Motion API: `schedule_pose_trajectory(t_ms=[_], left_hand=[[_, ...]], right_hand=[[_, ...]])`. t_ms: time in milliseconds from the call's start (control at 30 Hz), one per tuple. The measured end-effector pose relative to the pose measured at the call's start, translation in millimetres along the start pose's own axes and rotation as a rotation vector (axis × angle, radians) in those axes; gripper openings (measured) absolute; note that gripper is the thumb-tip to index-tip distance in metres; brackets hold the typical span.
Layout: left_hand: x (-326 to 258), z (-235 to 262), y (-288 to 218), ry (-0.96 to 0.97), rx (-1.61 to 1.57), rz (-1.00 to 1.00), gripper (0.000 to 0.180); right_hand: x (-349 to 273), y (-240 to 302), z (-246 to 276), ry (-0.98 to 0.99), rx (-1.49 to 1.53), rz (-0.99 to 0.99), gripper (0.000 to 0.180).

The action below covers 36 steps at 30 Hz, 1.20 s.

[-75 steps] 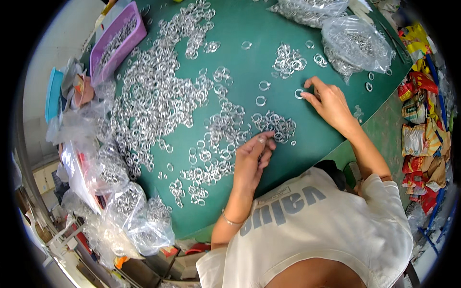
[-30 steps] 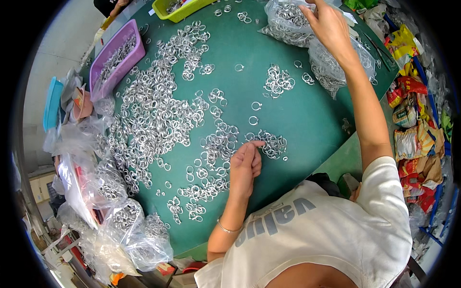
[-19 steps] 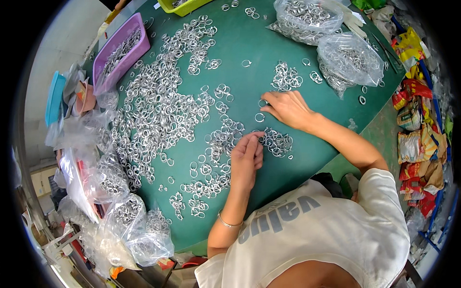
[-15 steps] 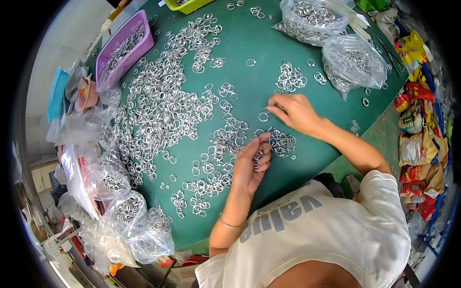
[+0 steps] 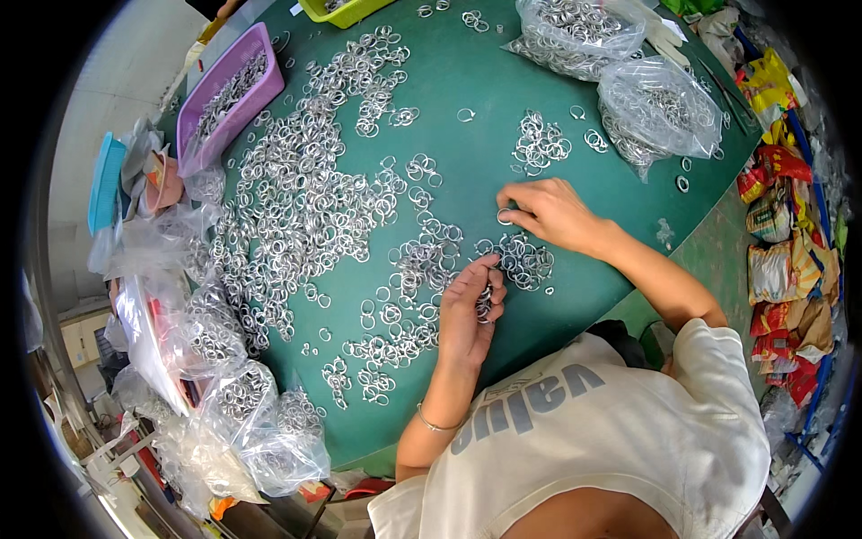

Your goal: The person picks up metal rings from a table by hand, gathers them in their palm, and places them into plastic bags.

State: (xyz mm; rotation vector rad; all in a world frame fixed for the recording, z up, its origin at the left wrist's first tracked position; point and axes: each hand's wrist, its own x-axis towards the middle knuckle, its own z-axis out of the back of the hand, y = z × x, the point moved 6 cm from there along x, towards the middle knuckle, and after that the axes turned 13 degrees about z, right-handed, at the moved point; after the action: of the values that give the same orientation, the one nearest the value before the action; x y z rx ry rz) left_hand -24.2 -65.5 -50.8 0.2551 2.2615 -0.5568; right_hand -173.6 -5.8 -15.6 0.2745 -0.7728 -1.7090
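My left hand [image 5: 467, 314] is curled round several silvery metal ring clamps [image 5: 485, 304] at the near side of the green table [image 5: 431, 108]. Its fingertips lie beside a small pile of ring clamps [image 5: 525, 258]. To the right and farther off, my right hand [image 5: 549, 212] has thumb and forefinger closed on a single ring clamp [image 5: 505, 216], at or just over the tabletop. Left of my left hand lies another loose pile of ring clamps [image 5: 422, 260]. A small cluster of them [image 5: 540, 142] sits beyond my right hand.
A broad heap of ring clamps [image 5: 305, 189] covers the table's left side. Behind it stand a purple basket [image 5: 260, 76] and a yellow-green basket [image 5: 346, 13]. Clear bags of clamps [image 5: 660, 112] sit at the far right; more bags [image 5: 278, 449] line the left edge.
My right thumb and forefinger have closed on the single ring clamp that lay just off the fingertips. My left hand stays nearly in place, still curled round its clamps.
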Motion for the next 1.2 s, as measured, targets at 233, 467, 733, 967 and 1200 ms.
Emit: schedule_pose_trajectory(t_ms=[233,467,733,967,1200], left_hand=[[1,-3,1,0.055,0.074,0.001,0.029],[5,-9,-7,-0.040,-0.042,-0.017,0.034],[14,1,-15,0.129,-0.102,-0.073,0.024],[3,10,-25,0.073,-0.116,-0.079,0.025],[0,12,-28,0.095,-0.148,-0.093,0.024]], right_hand=[[-4,-5,-8,-0.041,-0.107,0.151,0.018],[-3,15,-27,0.181,0.832,-0.175,0.015],[70,-8,-29,-0.075,-0.127,0.182,0.021],[66,-37,-22,-0.286,0.834,-0.100,0.008],[64,-77,8,-0.407,1.347,-0.449,0.006]])
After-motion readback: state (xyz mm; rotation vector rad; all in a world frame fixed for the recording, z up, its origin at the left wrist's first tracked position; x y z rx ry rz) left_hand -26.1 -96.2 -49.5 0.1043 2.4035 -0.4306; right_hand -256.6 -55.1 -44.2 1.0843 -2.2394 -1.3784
